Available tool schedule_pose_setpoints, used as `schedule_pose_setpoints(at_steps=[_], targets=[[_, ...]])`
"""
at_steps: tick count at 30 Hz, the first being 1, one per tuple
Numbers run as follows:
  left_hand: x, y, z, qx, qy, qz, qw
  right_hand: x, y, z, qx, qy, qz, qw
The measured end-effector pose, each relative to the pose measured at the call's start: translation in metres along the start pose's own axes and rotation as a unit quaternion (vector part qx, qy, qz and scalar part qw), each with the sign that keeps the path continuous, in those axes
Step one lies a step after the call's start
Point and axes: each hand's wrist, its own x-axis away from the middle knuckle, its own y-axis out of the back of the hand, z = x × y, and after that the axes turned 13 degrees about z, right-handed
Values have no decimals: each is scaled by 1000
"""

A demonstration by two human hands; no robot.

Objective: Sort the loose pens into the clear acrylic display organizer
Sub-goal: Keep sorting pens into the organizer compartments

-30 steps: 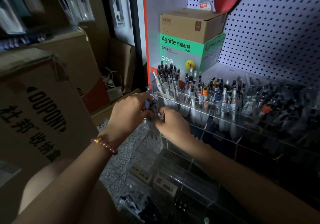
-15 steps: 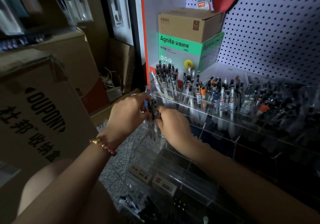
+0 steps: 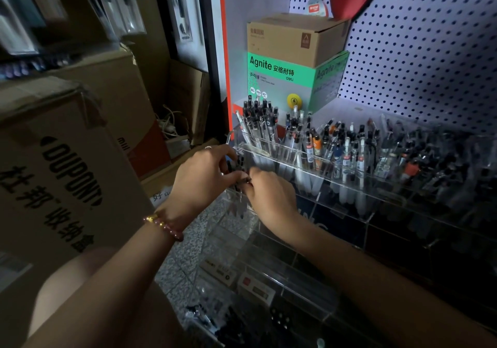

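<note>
Clear acrylic makes up the organizer [image 3: 347, 183], a stepped rack of open compartments. Its top row is packed with upright pens [image 3: 309, 143], thickest at the left end; further right they blur into shadow. Both hands meet at the organizer's left end, on the tier just below that top row. The left hand [image 3: 200, 178] curls its fingers around a small bunch of dark pens [image 3: 236, 166] standing in the corner compartment there. The right hand [image 3: 271, 195] touches the left, fingers bent in on the same bunch; how many pens it pinches cannot be told. A beaded bracelet [image 3: 164, 226] sits on the left wrist. Behind the organizer stands a green box [image 3: 285, 78] with a brown box [image 3: 293, 38] stacked on it. Left of the organizer is a large carton [image 3: 61, 175].
</note>
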Motion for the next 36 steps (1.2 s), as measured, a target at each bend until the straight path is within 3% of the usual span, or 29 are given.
schedule_pose_setpoints(at_steps=[5, 12, 16, 27, 36], targets=[[-1, -3, -1, -13, 9, -16, 1000, -4, 2, 0, 30, 7, 3, 1000], [-5, -9, 9, 75, -21, 20, 997, 3, -1, -7, -28, 58, 43, 997], [-5, -11, 9, 66, -21, -5, 998, 4, 3, -7, -83, 43, 38, 995], [-3, -13, 7, 41, -84, -44, 995, -3, 4, 1, -31, -17, 16, 999], [-4, -12, 6, 4, -112, -1, 994, -2, 4, -1, -15, -23, 45, 999]])
